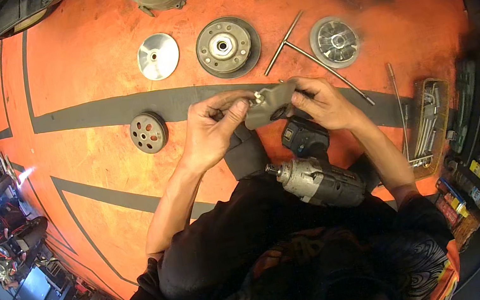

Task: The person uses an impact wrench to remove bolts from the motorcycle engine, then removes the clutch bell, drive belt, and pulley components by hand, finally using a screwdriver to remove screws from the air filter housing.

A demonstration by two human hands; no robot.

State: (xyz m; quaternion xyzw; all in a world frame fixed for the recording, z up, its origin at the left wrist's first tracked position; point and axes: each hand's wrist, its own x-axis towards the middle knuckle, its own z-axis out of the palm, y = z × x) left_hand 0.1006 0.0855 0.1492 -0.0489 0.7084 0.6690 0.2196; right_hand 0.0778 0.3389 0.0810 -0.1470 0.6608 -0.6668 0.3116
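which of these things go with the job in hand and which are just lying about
Probably part of it:
grey plate, held between left hand and right hand
silver disc, round hub, holed drum, finned disc

Seemingly lying about, unheld:
T-handle wrench, impact wrench, tool basket

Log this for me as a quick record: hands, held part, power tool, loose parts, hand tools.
Left hand: pinched at the part's left end, beside a small white piece
Right hand: grips the part's right end
Held part: thin grey metal plate, raised between both hands
Power tool: cordless power wrench, nose pointing left
Loose parts: shiny disc, round hub assembly, finned disc, drum with holes
Hand tools: T-handle wrench; tool tray at right
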